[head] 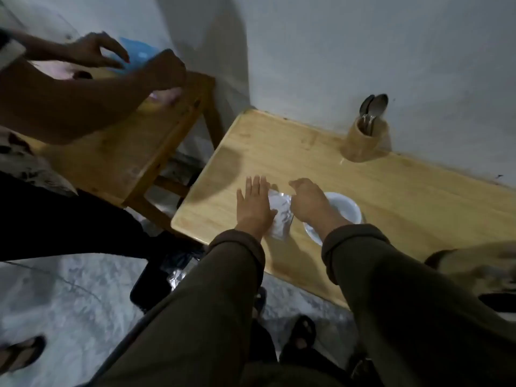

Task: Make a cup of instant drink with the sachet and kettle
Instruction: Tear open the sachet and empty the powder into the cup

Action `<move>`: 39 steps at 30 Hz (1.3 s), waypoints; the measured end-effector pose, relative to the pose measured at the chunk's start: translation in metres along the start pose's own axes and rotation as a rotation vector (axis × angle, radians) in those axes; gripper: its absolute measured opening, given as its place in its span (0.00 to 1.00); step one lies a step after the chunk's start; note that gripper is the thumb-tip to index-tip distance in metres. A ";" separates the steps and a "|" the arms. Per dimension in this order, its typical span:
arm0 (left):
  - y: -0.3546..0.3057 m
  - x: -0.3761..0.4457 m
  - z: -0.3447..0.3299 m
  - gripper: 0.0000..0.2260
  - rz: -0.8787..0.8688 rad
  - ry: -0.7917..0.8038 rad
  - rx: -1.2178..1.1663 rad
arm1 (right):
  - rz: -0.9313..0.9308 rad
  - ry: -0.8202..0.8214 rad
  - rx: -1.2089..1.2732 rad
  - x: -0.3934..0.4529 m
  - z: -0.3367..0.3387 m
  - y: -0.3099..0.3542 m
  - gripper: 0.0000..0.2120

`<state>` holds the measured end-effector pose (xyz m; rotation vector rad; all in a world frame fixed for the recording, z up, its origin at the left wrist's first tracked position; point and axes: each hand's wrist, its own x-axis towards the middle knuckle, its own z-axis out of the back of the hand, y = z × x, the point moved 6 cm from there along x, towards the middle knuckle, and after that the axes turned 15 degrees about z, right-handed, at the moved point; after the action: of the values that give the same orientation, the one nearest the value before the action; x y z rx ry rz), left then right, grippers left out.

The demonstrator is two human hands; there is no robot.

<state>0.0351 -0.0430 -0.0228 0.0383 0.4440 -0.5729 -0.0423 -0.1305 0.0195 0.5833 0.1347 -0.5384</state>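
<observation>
Head view: silvery, crinkled sachet lies flat on wooden counter, between my hands. My left hand flat, fingers spread, released, palm on sachet's left edge. My right hand curled at sachet's top right corner; cannot tell whether its grip is pinching. White cup on saucer just right, partly hidden by my wrist. Spoon holder near wall.

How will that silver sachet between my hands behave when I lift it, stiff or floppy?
Probably floppy: the sachet looks like thin crinkled foil lying flat on the table. Likely light, as it shows little bulge. The shiny film could be a bit slippery, so pinching an edge with the right hand seems safest.
</observation>
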 end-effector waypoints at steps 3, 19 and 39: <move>0.006 0.011 -0.008 0.39 -0.011 0.059 0.034 | -0.070 0.047 -0.022 0.013 -0.009 -0.007 0.24; -0.003 0.037 0.000 0.26 -0.230 0.118 -0.198 | -0.212 0.060 -0.132 0.041 -0.023 -0.007 0.14; -0.072 0.006 0.109 0.09 -0.389 0.206 -0.629 | -0.207 -0.514 0.389 -0.031 0.098 -0.010 0.04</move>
<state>0.0438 -0.1240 0.0798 -0.6068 0.8261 -0.7919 -0.0765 -0.1780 0.1045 0.7934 -0.4098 -0.9098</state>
